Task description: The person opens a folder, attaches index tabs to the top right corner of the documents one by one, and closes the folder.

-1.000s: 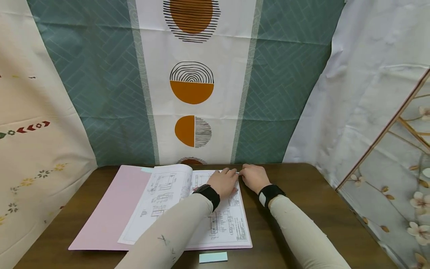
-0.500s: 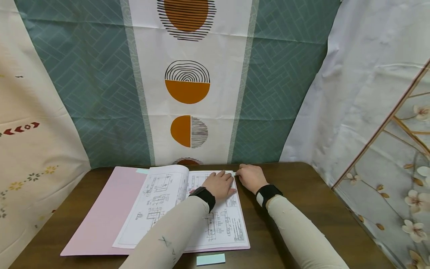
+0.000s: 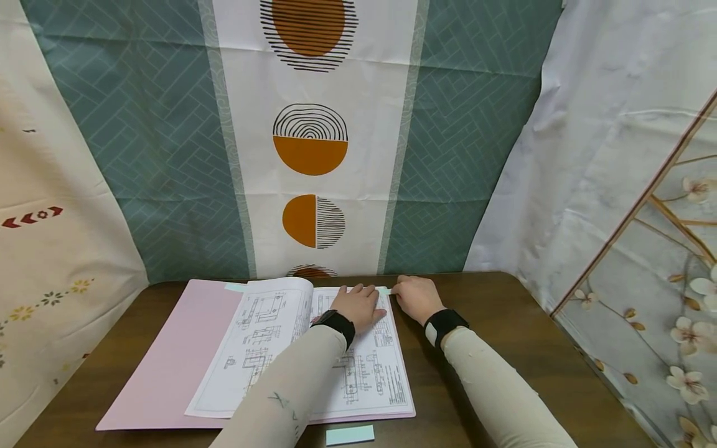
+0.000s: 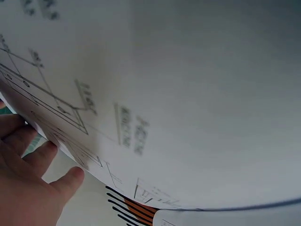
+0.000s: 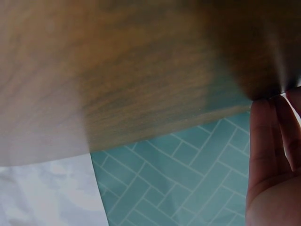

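On the table lies a pink folder point(image 3: 162, 367) opened out, with white sheets of technical drawings point(image 3: 386, 373) in it. My left hand point(image 3: 356, 308) rests on the upper part of the right-hand page, fingers spread and fairly straight; in the left wrist view these fingers point(image 4: 44, 155) lie along the paper. At the top right corner of that page a pale teal sticky note point(image 3: 384, 290) sticks out. My right hand point(image 3: 417, 298) pinches its outer end; the right wrist view shows thumb and fingers point(image 5: 263, 141) meeting at the paper's edge.
A pad of teal sticky notes point(image 3: 350, 435) lies near the table's front edge, below the folder. Another teal tab point(image 3: 235, 287) shows at the top of the left-hand page, which curves up near the fold. Behind the brown table point(image 3: 504, 361) hangs a patterned cloth point(image 3: 442, 230).
The head view has shifted a little. My left hand has drawn slightly left from the page corner, so more of the teal sticky note shows between the hands. My right hand stays at the corner.
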A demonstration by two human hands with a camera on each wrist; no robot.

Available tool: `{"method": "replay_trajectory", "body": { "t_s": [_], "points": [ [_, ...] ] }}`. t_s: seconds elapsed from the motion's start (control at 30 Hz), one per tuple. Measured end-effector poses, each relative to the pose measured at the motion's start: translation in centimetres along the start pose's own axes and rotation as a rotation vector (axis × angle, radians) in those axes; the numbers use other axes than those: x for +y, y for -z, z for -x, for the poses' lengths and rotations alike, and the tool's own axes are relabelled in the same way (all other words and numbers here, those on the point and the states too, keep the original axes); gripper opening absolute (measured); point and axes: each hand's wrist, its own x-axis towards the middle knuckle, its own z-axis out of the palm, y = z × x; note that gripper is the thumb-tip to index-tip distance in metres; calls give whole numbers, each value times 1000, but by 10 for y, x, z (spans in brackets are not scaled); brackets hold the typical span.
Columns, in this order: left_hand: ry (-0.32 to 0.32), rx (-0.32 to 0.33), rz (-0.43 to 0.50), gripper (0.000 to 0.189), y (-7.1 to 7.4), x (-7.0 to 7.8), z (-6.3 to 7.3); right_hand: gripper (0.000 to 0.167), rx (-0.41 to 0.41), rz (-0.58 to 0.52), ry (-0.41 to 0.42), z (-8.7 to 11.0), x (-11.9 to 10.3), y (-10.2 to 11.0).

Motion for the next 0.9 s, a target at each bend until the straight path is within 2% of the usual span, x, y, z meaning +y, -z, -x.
{"method": "replay_trajectory", "body": {
  "t_s": [0.1,0.17,0.33,0.43,0.57,0.7,0.9],
  "points": [
    [11,10,-15,63,1,1,2,16,0,-1,3,-1,-1,0],
    [-11,13,-44,62,3,4,4,16,1,-4,3,-1,-1,0],
    [-160,11,-123,60,3,9,6,15,11,-8,8,-1,0,3],
    [-198,14,-120,62,1,8,6,14,18,-13,12,-1,1,4],
    [-136,4,-74,64,2,6,6,15,23,-17,17,0,1,2],
    [-64,-6,-26,64,10,5,11,17,17,-21,13,1,1,1],
    [21,-8,4,63,21,9,16,18,21,-44,9,2,1,1]
  ]
}}
